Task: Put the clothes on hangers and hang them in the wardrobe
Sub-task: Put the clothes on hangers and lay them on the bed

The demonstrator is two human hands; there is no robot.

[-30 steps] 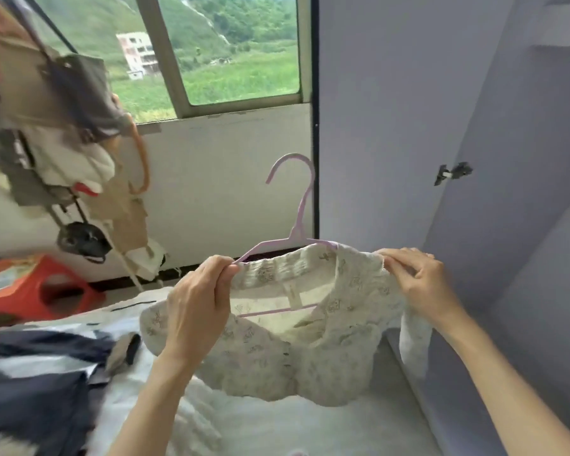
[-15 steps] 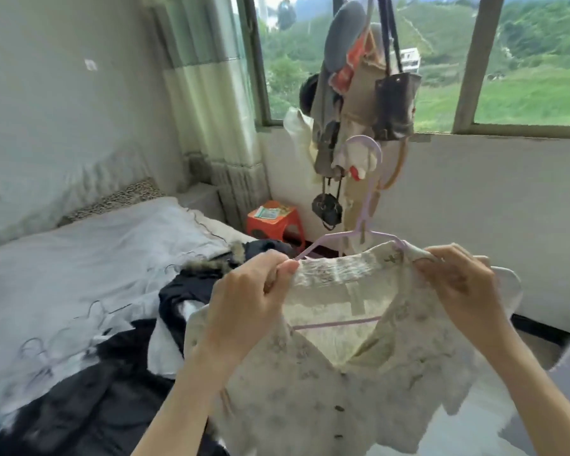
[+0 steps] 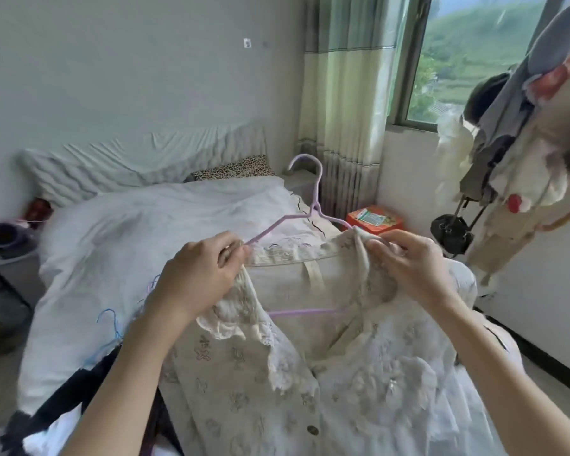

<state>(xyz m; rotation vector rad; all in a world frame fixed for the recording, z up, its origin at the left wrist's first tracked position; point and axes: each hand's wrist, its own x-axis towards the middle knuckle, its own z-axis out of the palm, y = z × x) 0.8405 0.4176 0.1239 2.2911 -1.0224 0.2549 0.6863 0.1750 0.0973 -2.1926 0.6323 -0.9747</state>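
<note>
A: What changed?

B: I've swung from the wardrobe toward the bed (image 3: 165, 225). My left hand (image 3: 198, 274) and right hand (image 3: 412, 268) still pinch the cream floral blouse (image 3: 310, 373), centre frame, onto the lilac wire hanger (image 3: 313, 205); hanging waits.

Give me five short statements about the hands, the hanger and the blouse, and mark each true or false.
1. The cream blouse is on a lilac hanger. True.
2. The left hand hangs free. False: it pinches the blouse's shoulder at the hanger's arm.
3. The right hand grips the blouse's other shoulder. True.
4. The hanger's hook is on a wardrobe rail. False: it points up in the air, over the bed.
5. The orange stool stands on the bed. False: it stands on the floor under the window.
</note>
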